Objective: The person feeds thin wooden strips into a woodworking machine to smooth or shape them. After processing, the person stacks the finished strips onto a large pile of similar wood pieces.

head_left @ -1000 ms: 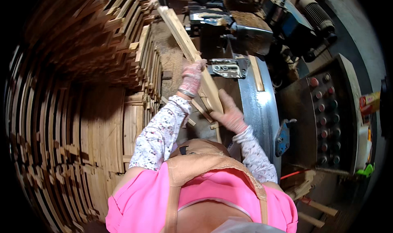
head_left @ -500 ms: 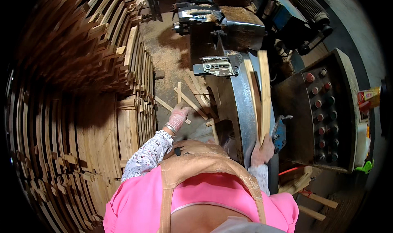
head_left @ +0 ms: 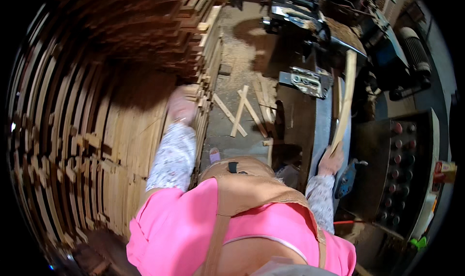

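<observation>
My right hand (head_left: 331,160) is closed around the lower end of a long pale wooden strip (head_left: 346,99). The strip points away from me over the metal machine bed (head_left: 317,130), its far end by the cutter housing. A second strip (head_left: 339,94) shows partly beside it on the bed. At the left, my left hand (head_left: 181,105) reaches to the edge of a tall stack of wooden boards (head_left: 140,116). Motion smears its fingers, so whether it touches or grips a board is unclear.
Several loose wooden strips (head_left: 240,112) lie crossed on the sawdust-covered floor between stack and machine. A metal guide bracket (head_left: 307,81) sits on the bed. A control panel (head_left: 395,172) with rows of buttons stands at the right. A motor (head_left: 415,50) is beyond it.
My left hand has moved left from above the floor strips to the board stack. A strip that was by it lies across the others. My right hand keeps its strip; the view has shifted left.
</observation>
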The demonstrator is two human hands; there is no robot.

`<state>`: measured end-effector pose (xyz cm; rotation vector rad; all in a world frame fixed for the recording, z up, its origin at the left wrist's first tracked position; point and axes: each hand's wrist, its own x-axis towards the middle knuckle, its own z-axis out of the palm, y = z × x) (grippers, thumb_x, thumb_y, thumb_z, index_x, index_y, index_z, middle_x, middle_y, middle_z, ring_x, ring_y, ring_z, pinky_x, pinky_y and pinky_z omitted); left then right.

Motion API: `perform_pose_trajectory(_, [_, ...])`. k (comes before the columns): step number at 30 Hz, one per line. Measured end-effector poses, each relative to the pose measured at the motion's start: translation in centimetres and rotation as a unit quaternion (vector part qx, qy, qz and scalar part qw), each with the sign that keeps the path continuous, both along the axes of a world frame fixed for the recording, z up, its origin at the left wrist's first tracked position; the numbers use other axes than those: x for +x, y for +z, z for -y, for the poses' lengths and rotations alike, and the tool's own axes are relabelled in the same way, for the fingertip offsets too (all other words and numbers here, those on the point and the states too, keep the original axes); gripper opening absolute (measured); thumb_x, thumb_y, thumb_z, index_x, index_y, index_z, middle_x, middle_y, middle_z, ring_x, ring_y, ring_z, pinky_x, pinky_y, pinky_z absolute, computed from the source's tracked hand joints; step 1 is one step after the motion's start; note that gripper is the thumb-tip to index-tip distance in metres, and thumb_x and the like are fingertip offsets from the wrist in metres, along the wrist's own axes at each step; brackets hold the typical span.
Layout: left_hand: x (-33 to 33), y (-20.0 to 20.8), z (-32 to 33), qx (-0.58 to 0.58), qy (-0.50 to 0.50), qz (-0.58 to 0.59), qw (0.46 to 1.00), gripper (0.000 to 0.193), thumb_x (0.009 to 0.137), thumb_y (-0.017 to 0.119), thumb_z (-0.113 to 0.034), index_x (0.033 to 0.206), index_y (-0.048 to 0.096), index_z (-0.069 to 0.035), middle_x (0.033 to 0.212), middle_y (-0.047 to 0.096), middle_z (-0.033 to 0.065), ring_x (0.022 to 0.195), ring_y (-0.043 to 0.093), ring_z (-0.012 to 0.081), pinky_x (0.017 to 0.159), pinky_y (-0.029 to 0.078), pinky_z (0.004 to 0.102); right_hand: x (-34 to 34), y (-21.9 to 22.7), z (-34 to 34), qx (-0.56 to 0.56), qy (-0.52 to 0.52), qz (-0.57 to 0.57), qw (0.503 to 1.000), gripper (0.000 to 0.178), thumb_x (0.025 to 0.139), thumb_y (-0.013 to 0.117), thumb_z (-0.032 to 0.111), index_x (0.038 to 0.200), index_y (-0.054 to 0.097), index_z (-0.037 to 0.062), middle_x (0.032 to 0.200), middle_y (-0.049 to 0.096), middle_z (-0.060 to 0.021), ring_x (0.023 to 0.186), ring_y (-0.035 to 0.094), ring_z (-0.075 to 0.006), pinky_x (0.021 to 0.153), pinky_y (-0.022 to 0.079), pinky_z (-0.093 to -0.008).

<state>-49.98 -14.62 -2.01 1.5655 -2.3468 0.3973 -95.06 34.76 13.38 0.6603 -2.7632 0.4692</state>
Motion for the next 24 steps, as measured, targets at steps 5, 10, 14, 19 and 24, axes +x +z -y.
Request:
perform_pose_trajectory(5, [7.7,10.9,-4.8,0.167,0.129,0.141,0.967,0.090,0.068,0.079,-0.010,0.151,0.045,-0.002,0.144,0.055,0.0211,0.135,0.050,0.0386,0.112,0.040,0.0503,13.4,-0.5,-15.7,0.088,-0.022,0.019,0.996,0.057,0.095,0.067,0.027,0.147,0.058,0.0057,0.134,0.066,-0.0226,0.119,0.061,-0.0455,0.102,0.049,-0.0550])
perform_pose_trajectory(10, [7.3,13.8,-10.9,0.238,0.080,0.079,0.965,0.079,0.071,0.074,-0.006,0.147,0.052,0.001,0.144,0.057,0.0223,0.133,0.054,0.0431,0.115,0.041,0.0488,12.4,1.1,-14.2,0.080,-0.038,0.001,0.996,0.056,0.087,0.074,0.022,0.138,0.061,0.0036,0.126,0.069,-0.0226,0.109,0.065,-0.0451,0.096,0.051,-0.0553])
perform_pose_trajectory(14, [5.3,14.2,-12.4,0.303,-0.025,-0.013,0.953,0.084,0.075,0.076,-0.010,0.155,0.049,-0.004,0.146,0.062,0.0199,0.134,0.060,0.0407,0.117,0.047,0.0420,3.8,-0.1,-6.1,0.022,0.033,-0.097,0.995,0.056,0.087,0.075,0.025,0.137,0.062,0.0042,0.120,0.070,-0.0199,0.104,0.066,-0.0427,0.092,0.051,-0.0550])
perform_pose_trajectory(19, [-5.5,19.5,-10.6,0.335,-0.057,-0.121,0.933,0.089,0.080,0.076,-0.015,0.161,0.040,-0.007,0.146,0.063,0.0214,0.125,0.067,0.0343,0.106,0.055,0.0418,-3.7,-0.9,0.8,0.037,0.060,-0.036,0.997,0.045,0.090,0.072,0.029,0.132,0.067,0.0134,0.115,0.070,-0.0143,0.109,0.064,-0.0380,0.096,0.050,-0.0524])
perform_pose_trajectory(24, [-20.5,20.0,-7.4,0.161,-0.289,-0.188,0.925,0.086,0.089,0.066,-0.013,0.166,0.028,-0.010,0.148,0.060,0.0188,0.120,0.067,0.0388,0.107,0.054,0.0409,-8.1,-0.2,8.0,0.033,0.080,-0.030,0.996,0.037,0.091,0.069,0.029,0.123,0.070,0.0109,0.100,0.073,-0.0143,0.099,0.067,-0.0378,0.092,0.053,-0.0510])
